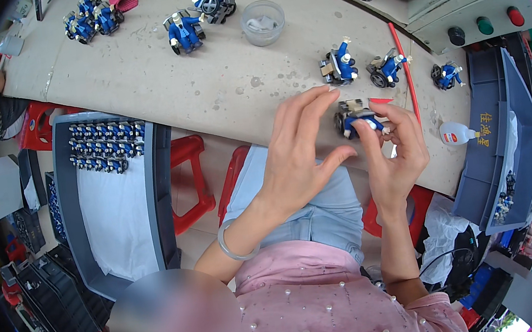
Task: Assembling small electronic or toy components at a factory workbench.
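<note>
Between the thumb and fingers of my right hand is a toy figure in blue, seated on a small dark wheeled vehicle. My left hand is open beside it, thumb and fingers apart, with nothing visible between them. Its fingertips come near the toy; I cannot tell if they touch. Beyond my hands, a similar blue figure on wheels stands on the table, with another seated figure to its right. A further toy sits nearer the right end, past a red rod.
A squeeze bottle with a pointed tip lies right of my hands. Farther back are a clear cup and more wheeled figures. A grey crate with rows of toys stands at left, another crate at right. Red stools stand below the table.
</note>
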A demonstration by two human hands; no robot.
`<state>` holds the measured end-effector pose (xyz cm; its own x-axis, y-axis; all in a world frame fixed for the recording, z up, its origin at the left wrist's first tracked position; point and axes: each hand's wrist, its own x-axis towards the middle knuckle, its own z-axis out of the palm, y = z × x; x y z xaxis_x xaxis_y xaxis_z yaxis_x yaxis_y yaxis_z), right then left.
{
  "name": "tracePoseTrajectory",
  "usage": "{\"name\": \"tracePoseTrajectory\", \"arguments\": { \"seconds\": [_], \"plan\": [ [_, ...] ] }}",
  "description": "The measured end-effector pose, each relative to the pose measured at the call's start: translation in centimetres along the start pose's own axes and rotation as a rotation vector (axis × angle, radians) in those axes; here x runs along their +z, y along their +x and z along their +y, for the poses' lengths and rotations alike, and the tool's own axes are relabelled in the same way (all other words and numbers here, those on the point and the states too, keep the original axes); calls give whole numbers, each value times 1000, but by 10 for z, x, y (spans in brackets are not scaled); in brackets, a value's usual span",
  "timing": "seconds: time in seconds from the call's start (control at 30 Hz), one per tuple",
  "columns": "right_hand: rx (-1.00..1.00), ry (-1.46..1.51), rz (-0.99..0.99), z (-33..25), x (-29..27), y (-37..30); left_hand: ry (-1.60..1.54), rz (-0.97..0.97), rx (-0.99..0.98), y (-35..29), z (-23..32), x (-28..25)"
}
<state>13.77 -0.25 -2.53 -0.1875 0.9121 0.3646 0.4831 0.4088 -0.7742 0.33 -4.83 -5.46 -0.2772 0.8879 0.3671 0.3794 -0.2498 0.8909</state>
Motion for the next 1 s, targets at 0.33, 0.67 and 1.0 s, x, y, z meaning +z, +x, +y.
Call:
{"name": "tracePoseTrajectory", "arguments": {
  "seconds": [0.33, 0.67, 1.0],
  "plan": [
    [153, -38, -129, 20, -2, 14, 222, -26, -2, 0, -10, 27],
    [72, -195, -49, 31, 0, -2, 390, 76, 14, -5, -17, 58],
    [530, 684, -120, 43, -23, -4, -414, -134, -240, -2, -1, 26]
  ]
}}
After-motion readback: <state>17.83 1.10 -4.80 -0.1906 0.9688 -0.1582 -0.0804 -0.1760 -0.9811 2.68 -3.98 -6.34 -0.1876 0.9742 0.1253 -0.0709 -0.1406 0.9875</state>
